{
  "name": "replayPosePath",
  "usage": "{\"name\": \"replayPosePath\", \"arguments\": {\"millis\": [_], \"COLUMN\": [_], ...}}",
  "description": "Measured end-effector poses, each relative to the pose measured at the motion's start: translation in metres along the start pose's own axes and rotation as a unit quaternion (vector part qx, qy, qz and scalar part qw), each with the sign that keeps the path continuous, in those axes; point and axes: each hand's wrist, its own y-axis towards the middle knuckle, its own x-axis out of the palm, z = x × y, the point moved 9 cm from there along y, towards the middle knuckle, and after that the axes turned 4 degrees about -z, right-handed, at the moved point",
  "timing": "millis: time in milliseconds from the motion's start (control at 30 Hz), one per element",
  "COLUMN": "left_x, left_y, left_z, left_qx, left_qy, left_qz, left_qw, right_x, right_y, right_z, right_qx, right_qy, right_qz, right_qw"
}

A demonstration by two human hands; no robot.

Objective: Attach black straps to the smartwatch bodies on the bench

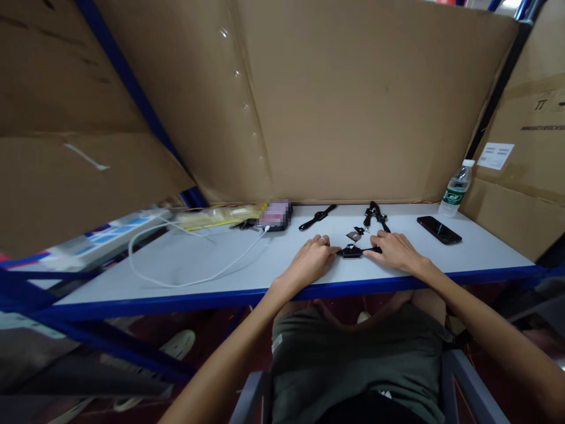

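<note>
A black smartwatch [352, 251] lies near the front edge of the white table [247, 265], its strap stretched out to both sides. My left hand [312, 254], with a ring on one finger, is closed on the left strap end. The right strap end is pinched in my right hand [392, 249]. Just beyond the watch are a small dark square piece [354, 236] and some little black parts [359, 230]. Farther back lie another black watch [318, 217] and a bunched group of black straps [375, 215].
A dark phone [439, 229] and a water bottle [458, 189] stand to the right. On the left, a white cable [189, 285] loops from a blurred-out device [277, 215], near yellowish plastic bags [220, 216]. Cardboard walls [331, 106] and blue frame bars enclose the table.
</note>
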Motion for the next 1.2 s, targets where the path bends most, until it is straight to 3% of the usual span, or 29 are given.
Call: {"name": "replayPosePath", "arguments": {"millis": [167, 333, 533, 833, 1200], "left_x": [0.007, 0.013, 0.011, 0.009, 0.009], "left_y": [-0.001, -0.007, -0.011, -0.017, -0.017], "left_z": [-0.001, -0.008, 0.003, 0.01, 0.01], "left_qx": [0.001, -0.019, -0.033, -0.051, -0.043], "left_qy": [-0.051, -0.043, -0.015, 0.025, 0.016], "left_qz": [0.01, -0.017, -0.043, -0.057, -0.059], "left_qw": [0.999, 0.999, 0.998, 0.997, 0.997], "right_x": [-0.011, 0.001, 0.011, 0.009, 0.012], "right_y": [0.011, 0.022, 0.011, 0.002, 0.007], "right_z": [-0.025, -0.059, -0.049, -0.052, -0.063], "right_qx": [0.031, 0.049, 0.15, 0.2, 0.155], "right_qy": [0.045, 0.061, 0.091, 0.105, 0.081], "right_qz": [0.011, -0.01, 0.027, 0.039, 0.034], "right_qw": [0.998, 0.997, 0.984, 0.973, 0.984]}}
